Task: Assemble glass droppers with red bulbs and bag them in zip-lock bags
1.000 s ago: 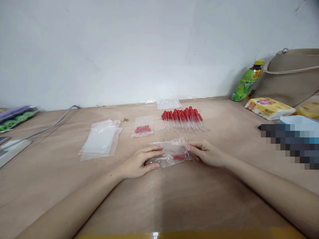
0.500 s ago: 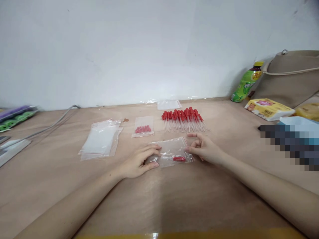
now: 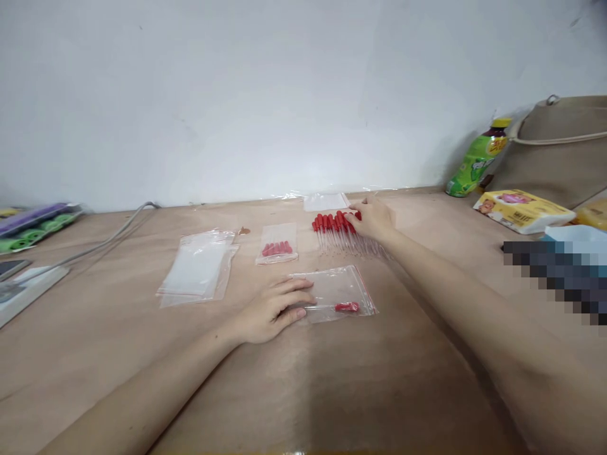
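Note:
My left hand (image 3: pixel 277 309) lies over the left end of a clear zip bag (image 3: pixel 332 284), fingers flat and apart, pressing it to the table. Inside that bag, along its near side, is one dropper (image 3: pixel 347 307) with a red bulb; its thin tube runs toward my left fingertips. Farther off, my right hand (image 3: pixel 374 218) is at the right part of a heap of red-bulbed droppers (image 3: pixel 332 222). Its thumb and forefinger close around a red bulb there, while the other fingers partly cover the heap.
A zip bag (image 3: pixel 277 235) of several red droppers lies left of the heap. Bags are stacked (image 3: pixel 194 265) at the left; another white bag (image 3: pixel 325 201) lies by the wall. A cable (image 3: pixel 114 237), a green bottle (image 3: pixel 477 161), a yellow pack (image 3: pixel 521 212) and a beige bag (image 3: pixel 559 151) flank the table.
My right hand has left the right edge of the zip bag and moved away from me to the dropper heap. My left hand stays on the bag. The view has shifted slightly.

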A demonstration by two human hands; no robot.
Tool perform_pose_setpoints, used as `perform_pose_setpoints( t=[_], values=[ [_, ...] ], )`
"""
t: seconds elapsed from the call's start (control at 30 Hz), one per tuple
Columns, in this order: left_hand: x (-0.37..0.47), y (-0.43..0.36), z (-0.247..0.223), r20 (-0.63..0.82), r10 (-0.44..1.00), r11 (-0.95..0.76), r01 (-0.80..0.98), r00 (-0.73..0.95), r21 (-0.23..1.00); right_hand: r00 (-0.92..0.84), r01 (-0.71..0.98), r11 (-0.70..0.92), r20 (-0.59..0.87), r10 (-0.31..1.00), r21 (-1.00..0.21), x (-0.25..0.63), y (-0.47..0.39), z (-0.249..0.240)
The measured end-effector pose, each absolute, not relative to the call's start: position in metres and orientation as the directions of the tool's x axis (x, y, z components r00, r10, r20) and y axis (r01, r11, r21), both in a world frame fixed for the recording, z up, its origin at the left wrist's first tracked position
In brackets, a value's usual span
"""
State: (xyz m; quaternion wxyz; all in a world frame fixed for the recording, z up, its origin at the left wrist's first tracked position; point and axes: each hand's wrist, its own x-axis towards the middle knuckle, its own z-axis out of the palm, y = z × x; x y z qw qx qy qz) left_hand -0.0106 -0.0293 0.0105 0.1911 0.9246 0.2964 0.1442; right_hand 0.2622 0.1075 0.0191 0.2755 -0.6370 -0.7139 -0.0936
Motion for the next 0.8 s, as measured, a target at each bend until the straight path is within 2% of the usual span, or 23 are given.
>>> perform_pose_setpoints(
  t=[0.07,0.13,0.33,0.63,0.73,0.8],
  values=[
    [-0.011,-0.029,0.010,0.137,0.604,-0.756,0.509,0.785,0.412,-0.085,0.973,0.185,0.537,0.839,-0.135,0.255,0.114,0.017],
    [-0.012,-0.029,0.009,0.126,0.608,-0.755,0.522,0.784,0.397,-0.101,0.977,0.184,0.521,0.847,-0.110,0.251,0.117,0.016],
    [-0.011,-0.029,0.010,0.112,0.615,-0.746,0.531,0.780,0.402,-0.068,0.955,0.195,0.474,0.878,-0.225,0.251,0.118,0.017],
    [-0.011,-0.029,0.010,0.119,0.609,-0.754,0.527,0.784,0.392,0.080,0.788,0.173,0.377,0.923,-0.591,0.254,0.109,0.041],
    [-0.012,-0.028,0.009,0.117,0.600,-0.759,0.518,0.791,0.393,0.040,0.602,0.228,0.314,0.949,-0.765,0.260,0.087,0.055],
    [-0.013,-0.027,0.008,0.107,0.595,-0.761,0.515,0.797,0.395,0.064,0.426,0.279,0.336,0.940,-0.860,0.268,0.065,0.058]
  ],
)
